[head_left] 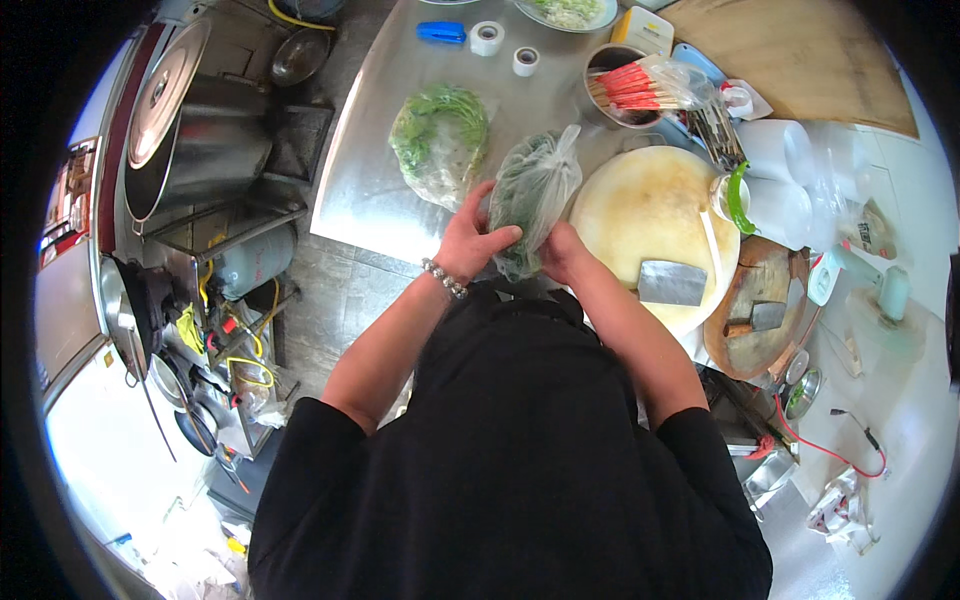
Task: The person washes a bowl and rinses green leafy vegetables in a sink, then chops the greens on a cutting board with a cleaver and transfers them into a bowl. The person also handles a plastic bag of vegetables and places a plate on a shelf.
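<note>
Between my two hands is a clear plastic bag of dark green leafy vegetables [530, 190], its gathered top pointing up and away from me. My left hand [472, 238], with a beaded bracelet at the wrist, grips the bag's left side, thumb across the front. My right hand [562, 252] closes on the lower right side; its fingers are partly hidden behind the plastic. Just left of the bag, on the steel table [375, 150], lies another clear bag of brighter green leaves [440, 135]. A round cutting board [620, 215] with a cleaver [672, 283] on it stands right of my hands.
Tape rolls [487, 38] and a blue object [441, 32] lie at the table's far side. A metal pot [610, 65] holds red-wrapped chopsticks [640, 85]. Farther right is a wooden board [760, 300] with a small cleaver [768, 316]. A tall steel stockpot [215, 145] stands left.
</note>
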### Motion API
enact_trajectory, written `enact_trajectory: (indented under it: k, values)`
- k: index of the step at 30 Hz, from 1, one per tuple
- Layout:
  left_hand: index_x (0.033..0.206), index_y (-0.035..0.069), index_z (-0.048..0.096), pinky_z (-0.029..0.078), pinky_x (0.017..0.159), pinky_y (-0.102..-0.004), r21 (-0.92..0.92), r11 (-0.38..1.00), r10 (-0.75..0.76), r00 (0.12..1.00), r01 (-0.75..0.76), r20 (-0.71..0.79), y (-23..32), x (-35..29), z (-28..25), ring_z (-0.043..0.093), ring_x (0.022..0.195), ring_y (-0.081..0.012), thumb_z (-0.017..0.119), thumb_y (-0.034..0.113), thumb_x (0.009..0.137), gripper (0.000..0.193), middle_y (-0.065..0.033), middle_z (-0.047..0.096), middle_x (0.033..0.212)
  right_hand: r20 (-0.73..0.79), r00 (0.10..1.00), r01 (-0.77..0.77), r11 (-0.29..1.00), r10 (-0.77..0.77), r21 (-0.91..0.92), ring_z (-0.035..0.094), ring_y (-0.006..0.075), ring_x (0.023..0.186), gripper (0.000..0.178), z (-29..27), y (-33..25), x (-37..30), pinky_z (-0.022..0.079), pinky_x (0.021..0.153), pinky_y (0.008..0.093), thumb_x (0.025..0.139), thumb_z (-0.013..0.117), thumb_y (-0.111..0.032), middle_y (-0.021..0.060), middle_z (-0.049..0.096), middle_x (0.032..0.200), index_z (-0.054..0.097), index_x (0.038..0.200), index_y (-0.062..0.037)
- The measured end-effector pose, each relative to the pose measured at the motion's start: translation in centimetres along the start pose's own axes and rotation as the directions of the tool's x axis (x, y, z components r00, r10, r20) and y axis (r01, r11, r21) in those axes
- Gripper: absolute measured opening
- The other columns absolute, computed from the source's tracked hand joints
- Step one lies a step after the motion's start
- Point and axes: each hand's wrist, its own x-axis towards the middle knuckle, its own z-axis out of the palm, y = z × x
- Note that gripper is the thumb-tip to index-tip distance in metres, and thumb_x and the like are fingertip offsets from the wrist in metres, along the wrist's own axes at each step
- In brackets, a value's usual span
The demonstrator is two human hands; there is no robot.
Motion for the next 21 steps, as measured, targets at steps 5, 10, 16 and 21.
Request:
enact_trajectory:
  k: [5, 10, 16, 21]
  values:
    - [0.152, 0.016, 0.042, 0.051, 0.067, -0.0315, 0.594, 0.785, 0.205, 0.979, -0.176, 0.018, -0.3, 0.9, 0.0, 0.057, 0.069, -0.0138, 0.075, 0.009, 0.082, 0.078, -0.0041, 0.060, 0.078, -0.319, 0.932, 0.075, 0.953, -0.171, -0.294, 0.065, 0.0262, 0.093, 0.032, -0.2, 0.4, 2.7, 0.053, 0.071, 0.0402, 0.099, 0.048, -0.019, 0.0106, 0.067, 0.113, 0.058, 0.127, -0.0067]
    - [0.155, 0.015, 0.037, 0.054, 0.072, -0.0407, 0.259, 0.964, -0.029, 0.994, 0.056, -0.106, -6.1, 0.6, -2.9, 0.069, 0.079, -0.0296, 0.074, 0.015, 0.081, 0.082, -0.0174, 0.070, 0.091, -0.372, 0.882, 0.238, 0.954, -0.290, -0.182, 0.065, 0.0220, 0.091, 0.051, -0.8, -1.2, 2.5, 0.053, 0.072, 0.0385, 0.088, 0.064, -0.014, 0.0099, 0.065, 0.108, 0.051, 0.135, 0.0001]
    - [0.132, 0.007, 0.062, 0.055, 0.083, -0.0402, 0.863, 0.484, 0.366, 0.929, -0.146, -0.048, -6.1, 1.6, -5.3, 0.067, 0.100, -0.0330, 0.071, 0.020, 0.087, 0.048, -0.0182, 0.068, 0.112, -0.118, 0.634, 0.170, 0.287, -0.764, -0.943, 0.071, 0.0253, 0.085, 0.040, -2.4, -2.0, 5.2, 0.056, 0.078, 0.0382, 0.081, 0.072, -0.015, 0.0086, 0.072, 0.091, 0.070, 0.121, -0.0103]
    - [0.111, 0.005, 0.071, 0.056, 0.083, -0.0406, 0.769, 0.547, 0.596, 0.799, -0.330, -0.080, -1.5, 7.9, -4.5, 0.069, 0.103, -0.0353, 0.061, 0.013, 0.094, 0.021, -0.0173, 0.070, 0.116, -0.105, 0.721, 0.055, 0.208, -0.685, -0.977, 0.071, 0.0274, 0.082, 0.015, -4.8, -3.1, 5.5, 0.056, 0.079, 0.0392, 0.083, 0.069, -0.018, 0.0105, 0.075, 0.087, 0.078, 0.094, -0.0140]
